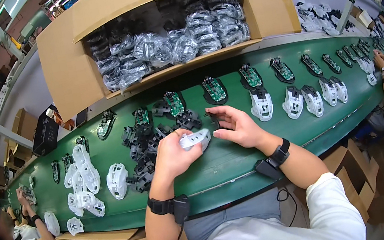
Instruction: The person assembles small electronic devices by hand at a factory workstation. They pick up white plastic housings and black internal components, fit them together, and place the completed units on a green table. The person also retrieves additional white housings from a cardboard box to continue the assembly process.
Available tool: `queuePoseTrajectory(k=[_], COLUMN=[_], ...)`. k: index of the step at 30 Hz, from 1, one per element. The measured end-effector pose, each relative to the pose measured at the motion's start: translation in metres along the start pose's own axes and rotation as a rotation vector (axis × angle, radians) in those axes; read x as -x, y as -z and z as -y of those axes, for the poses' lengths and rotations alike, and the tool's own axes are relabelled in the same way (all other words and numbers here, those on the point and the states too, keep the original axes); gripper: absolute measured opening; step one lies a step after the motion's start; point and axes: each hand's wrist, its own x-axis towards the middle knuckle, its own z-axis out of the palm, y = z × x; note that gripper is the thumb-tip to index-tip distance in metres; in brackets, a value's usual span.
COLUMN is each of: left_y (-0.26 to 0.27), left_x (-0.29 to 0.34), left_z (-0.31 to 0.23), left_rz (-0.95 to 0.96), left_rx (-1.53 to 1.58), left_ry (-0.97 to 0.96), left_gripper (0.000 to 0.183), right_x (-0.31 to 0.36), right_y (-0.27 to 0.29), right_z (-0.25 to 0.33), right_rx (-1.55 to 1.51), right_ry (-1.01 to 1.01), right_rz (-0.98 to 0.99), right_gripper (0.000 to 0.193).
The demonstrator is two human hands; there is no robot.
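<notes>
Joining step: the work in hand looks like bringing a small dark part (214,121) to a white shell (194,139) above the green worktop (236,166); they are close together, not visibly fitted.
Heap on the left: loose dark pieces (144,162) lie piled beside the left hand (173,154).
Left hand: closed round the white shell, thumb along its near side, fingers toward the far side; the forearm rises from the lower edge, leaning slightly right.
White shell: in front of the person, held up, its free end toward the right hand (242,127).
Next move: probably calls for lining the small dark part up with the shell while the left hand keeps it steady.
Right hand: half curled, seeming to pinch the small dark part between fingers and thumb, exact contact unclear; the forearm slants up and leftward, elbow out.
Row on the right: more white shells (293,102) lie beyond the right hand.
</notes>
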Motion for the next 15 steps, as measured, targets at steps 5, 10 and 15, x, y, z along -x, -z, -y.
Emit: queuePoseTrajectory(k=[5, 10, 15], left_y=[-0.036, -0.049, -0.049], left_x=[-0.004, 0.001, 0.009], left_z=[0.024, 0.021, 0.023], left_rz=[-0.393, -0.517, -0.427], left_rx=[0.358, 0.388, 0.431], left_ry=[-0.224, -0.314, -0.373], left_gripper=[0.039, 0.041, 0.036], right_x=[0.002, 0.002, 0.003], right_y=[-0.011, -0.018, -0.023], right_z=[0.004, 0.005, 0.001], right_rx=[0.047, 0.508, 0.376], right_ry=[0.142, 0.32, 0.125], right_rz=[-0.021, -0.044, -0.13], right_gripper=[0.068, 0.067, 0.064])
